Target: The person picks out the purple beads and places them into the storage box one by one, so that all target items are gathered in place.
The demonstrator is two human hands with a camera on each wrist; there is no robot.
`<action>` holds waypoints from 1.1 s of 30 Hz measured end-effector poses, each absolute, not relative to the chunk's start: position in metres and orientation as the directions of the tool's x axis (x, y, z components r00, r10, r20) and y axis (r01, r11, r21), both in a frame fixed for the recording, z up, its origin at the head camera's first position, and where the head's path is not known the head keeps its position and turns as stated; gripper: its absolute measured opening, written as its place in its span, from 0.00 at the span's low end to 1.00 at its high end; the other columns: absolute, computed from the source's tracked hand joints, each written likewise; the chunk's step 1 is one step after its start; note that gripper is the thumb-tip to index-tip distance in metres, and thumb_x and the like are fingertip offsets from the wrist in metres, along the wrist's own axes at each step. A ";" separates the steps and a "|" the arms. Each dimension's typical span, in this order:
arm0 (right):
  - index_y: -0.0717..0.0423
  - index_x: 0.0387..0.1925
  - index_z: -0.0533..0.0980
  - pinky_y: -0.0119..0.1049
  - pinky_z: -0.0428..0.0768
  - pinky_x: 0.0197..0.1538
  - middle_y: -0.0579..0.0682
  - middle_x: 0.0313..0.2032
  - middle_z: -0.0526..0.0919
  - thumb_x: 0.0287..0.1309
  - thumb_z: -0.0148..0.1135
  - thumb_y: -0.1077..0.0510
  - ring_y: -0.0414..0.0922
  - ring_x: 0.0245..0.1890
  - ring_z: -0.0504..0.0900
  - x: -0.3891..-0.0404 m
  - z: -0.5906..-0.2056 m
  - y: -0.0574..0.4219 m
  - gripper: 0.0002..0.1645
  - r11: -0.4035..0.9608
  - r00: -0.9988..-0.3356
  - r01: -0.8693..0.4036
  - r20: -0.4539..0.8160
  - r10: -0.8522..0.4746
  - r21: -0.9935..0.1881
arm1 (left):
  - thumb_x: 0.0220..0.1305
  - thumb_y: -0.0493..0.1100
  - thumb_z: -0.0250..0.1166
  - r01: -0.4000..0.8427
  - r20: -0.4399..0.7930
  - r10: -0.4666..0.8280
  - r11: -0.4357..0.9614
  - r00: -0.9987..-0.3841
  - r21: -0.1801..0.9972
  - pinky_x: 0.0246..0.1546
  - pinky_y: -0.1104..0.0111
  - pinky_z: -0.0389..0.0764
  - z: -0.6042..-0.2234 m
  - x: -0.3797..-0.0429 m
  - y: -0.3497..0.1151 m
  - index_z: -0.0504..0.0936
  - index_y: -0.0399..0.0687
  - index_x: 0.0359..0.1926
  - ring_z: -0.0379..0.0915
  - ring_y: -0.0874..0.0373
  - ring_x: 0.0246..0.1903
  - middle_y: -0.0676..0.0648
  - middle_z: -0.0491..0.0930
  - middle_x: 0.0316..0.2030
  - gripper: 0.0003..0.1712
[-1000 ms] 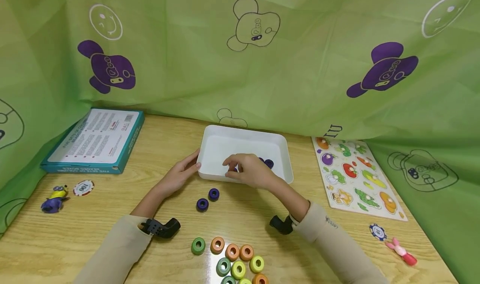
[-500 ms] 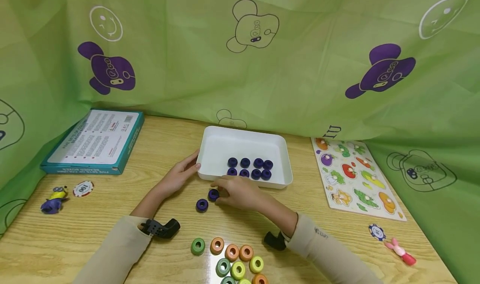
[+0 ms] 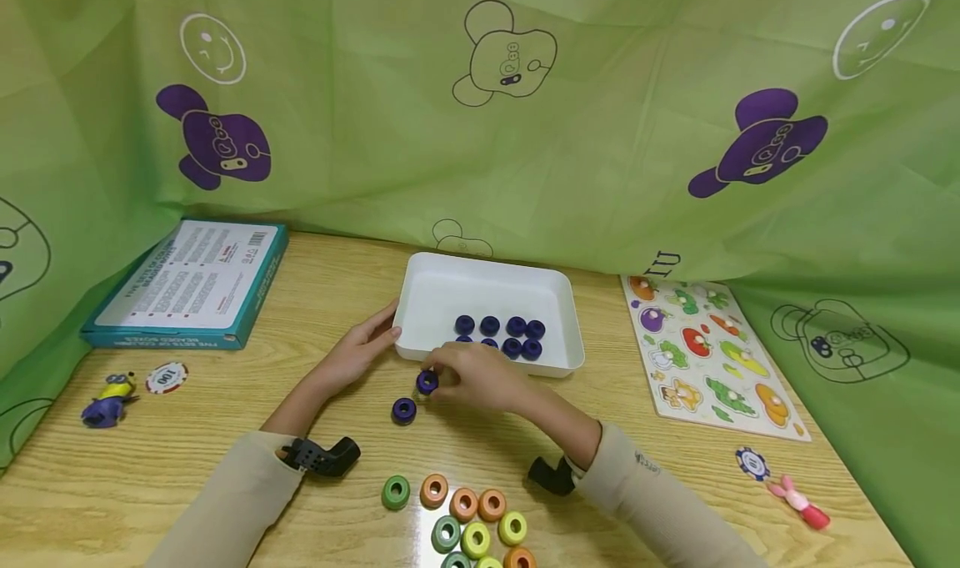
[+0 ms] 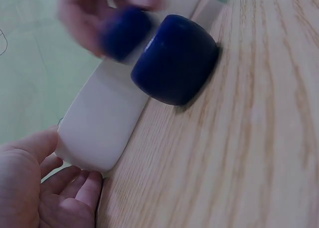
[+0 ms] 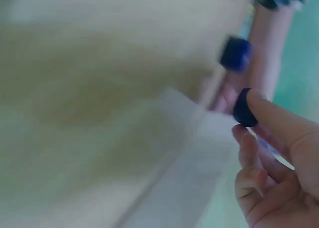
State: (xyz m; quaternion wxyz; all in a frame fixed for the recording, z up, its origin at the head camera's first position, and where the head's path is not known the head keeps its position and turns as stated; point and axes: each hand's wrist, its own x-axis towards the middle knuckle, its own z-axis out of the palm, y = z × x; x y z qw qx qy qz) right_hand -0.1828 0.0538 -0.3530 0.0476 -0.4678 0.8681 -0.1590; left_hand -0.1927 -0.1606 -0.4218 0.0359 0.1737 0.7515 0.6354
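Note:
My right hand (image 3: 483, 378) pinches a dark blue bead (image 3: 427, 382) between thumb and fingers, just in front of the white tray (image 3: 491, 268). In the right wrist view the pinched bead (image 5: 244, 108) shows at the fingertips. A second blue bead (image 3: 403, 411) lies on the table nearby; the left wrist view shows this bead (image 4: 177, 61) large and close. My left hand (image 3: 354, 353) holds the tray's left end, thumb at the rim and fingers curled against its lower edge. Several blue beads (image 3: 516, 326) sit in two rows inside the tray, some partly hidden by my right hand.
Several green, orange and yellow beads (image 3: 464, 504) lie at the table's near side. A teal box (image 3: 187, 284), a minion figure (image 3: 110, 399) and a poker chip (image 3: 167, 377) are left. Rightward are a vegetable puzzle board (image 3: 712, 355), another chip (image 3: 752, 464) and a pink figure (image 3: 798, 501).
My right hand came out of the tray toward the two loose beads, took hold of the farther one and has raised it slightly. The left hand stayed on the tray.

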 end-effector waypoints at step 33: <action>0.51 0.42 0.75 0.30 0.72 0.34 0.45 0.31 0.78 0.42 0.64 0.52 0.39 0.31 0.75 -0.243 -0.369 0.053 0.21 0.639 -0.685 -0.701 0.050 -0.727 -0.317 | 0.62 0.47 0.47 0.189 0.141 0.286 0.148 -0.948 0.971 0.56 0.61 0.50 -0.421 -0.192 -0.160 0.48 0.46 0.63 0.47 0.57 0.58 0.47 0.49 0.61 0.31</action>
